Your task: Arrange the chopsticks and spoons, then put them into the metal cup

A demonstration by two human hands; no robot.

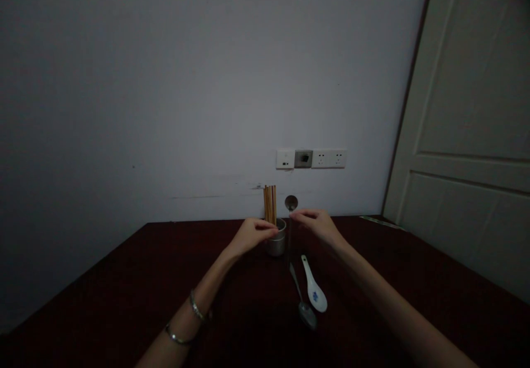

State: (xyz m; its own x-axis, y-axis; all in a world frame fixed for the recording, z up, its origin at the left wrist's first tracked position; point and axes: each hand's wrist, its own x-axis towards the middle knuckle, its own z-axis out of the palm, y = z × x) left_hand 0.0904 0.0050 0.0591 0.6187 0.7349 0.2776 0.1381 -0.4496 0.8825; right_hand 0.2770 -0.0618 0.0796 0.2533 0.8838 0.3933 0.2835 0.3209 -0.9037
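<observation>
A metal spoon (291, 203) stands upright, bowl at the top, with my right hand (318, 224) closed on it just below the bowl. Its thin handle hangs down to the right of a grey metal cup (278, 246). Several wooden chopsticks (270, 205) rise from that cup. My left hand (252, 236) is at the cup's near left side, thumb and fingers closed at its rim. Below the hands, a second metal spoon (307, 315) and a white ceramic spoon (317, 296) with a blue mark lie side by side on the table.
The dark red table (124, 296) reaches back to a pale wall (207, 80). Sockets and switches (311, 158) are set in the wall above the cup. A panelled door (467, 125) stands on the right. A thin strip (381, 222) lies along the far right table edge.
</observation>
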